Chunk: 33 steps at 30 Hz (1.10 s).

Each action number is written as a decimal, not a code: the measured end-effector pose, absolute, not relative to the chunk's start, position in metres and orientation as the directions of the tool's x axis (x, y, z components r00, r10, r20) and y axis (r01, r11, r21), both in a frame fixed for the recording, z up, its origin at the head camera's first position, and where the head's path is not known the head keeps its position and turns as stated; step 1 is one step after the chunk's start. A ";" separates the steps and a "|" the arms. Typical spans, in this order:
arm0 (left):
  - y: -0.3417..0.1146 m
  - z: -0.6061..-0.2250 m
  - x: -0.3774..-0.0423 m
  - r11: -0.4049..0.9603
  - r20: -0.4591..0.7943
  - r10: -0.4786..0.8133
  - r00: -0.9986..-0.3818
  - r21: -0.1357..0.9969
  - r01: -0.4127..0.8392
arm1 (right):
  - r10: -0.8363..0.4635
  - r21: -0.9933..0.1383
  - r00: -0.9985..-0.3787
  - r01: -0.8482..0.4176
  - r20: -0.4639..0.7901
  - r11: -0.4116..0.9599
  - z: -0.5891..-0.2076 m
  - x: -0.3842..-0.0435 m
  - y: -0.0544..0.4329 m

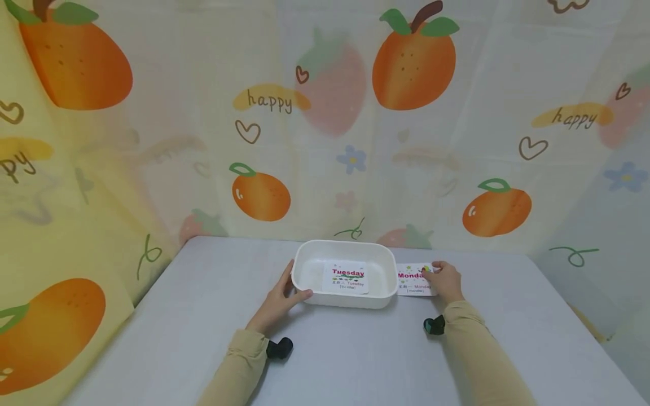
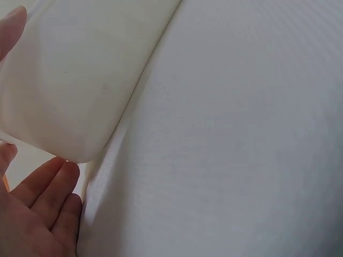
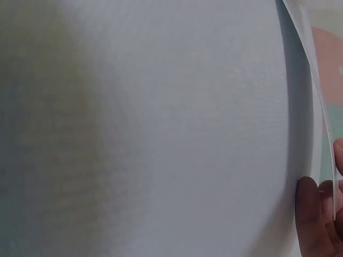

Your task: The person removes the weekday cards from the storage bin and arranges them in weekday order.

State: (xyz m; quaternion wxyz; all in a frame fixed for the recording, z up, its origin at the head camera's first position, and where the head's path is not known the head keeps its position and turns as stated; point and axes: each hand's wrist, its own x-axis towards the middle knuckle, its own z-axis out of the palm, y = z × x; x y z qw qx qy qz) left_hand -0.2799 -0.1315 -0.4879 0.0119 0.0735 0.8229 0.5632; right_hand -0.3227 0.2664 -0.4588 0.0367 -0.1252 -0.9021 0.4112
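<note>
A white rectangular plastic tub (image 1: 350, 301) stands on the table, with a "Tuesday" word card (image 1: 350, 286) lying face up inside. My left hand (image 1: 276, 303) holds the tub at its left end, thumb at the front corner and fingers along the side. The left wrist view shows the tub's wall (image 2: 69, 80) with fingertips touching it. Just right of the tub, my right hand (image 1: 449, 283) pinches a "Monday" card (image 1: 412, 286) by its right edge. In the right wrist view that card (image 3: 321, 96) appears nearly edge-on, raised off the table, between fingers and thumb.
The table (image 1: 350, 355) has a plain white cover. Behind it hangs a curtain (image 1: 315, 163) printed with oranges and strawberries, which also runs along the left side. A dark wrist-camera mount (image 1: 280, 348) sits on the left wrist, another mount (image 1: 434, 325) on the right.
</note>
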 end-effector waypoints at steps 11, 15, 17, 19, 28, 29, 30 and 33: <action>-0.130 -0.489 -0.278 0.347 0.040 0.131 -0.991 0.934 0.084 | 0.301 -0.708 -0.945 0.301 -0.130 0.639 -0.456 -0.317 0.271; -0.130 -0.488 -0.278 0.350 0.054 0.129 -0.990 0.932 0.096 | 0.297 -0.744 -0.946 0.292 -0.131 0.601 -0.454 -0.314 0.273; -0.130 -0.487 -0.278 0.355 0.058 0.124 -0.991 0.930 0.099 | 0.300 -0.761 -0.944 0.293 -0.135 0.579 -0.453 -0.312 0.274; -0.130 -0.486 -0.278 0.358 0.064 0.122 -0.990 0.928 0.104 | 0.306 -0.767 -0.942 0.295 -0.136 0.569 -0.453 -0.311 0.274; -0.129 -0.486 -0.277 0.371 0.057 0.118 -0.991 0.923 0.098 | 0.298 -0.759 -0.943 0.302 -0.149 0.577 -0.448 -0.307 0.273; -0.129 -0.486 -0.277 0.370 0.058 0.118 -0.991 0.924 0.098 | 0.293 -0.756 -0.944 0.301 -0.150 0.582 -0.446 -0.306 0.273; -0.129 -0.486 -0.278 0.369 0.058 0.118 -0.991 0.924 0.098 | 0.289 -0.751 -0.946 0.299 -0.151 0.589 -0.445 -0.306 0.273; -0.130 -0.486 -0.278 0.364 0.059 0.115 -0.992 0.926 0.098 | 0.272 -0.736 -0.949 0.297 -0.158 0.608 -0.441 -0.304 0.272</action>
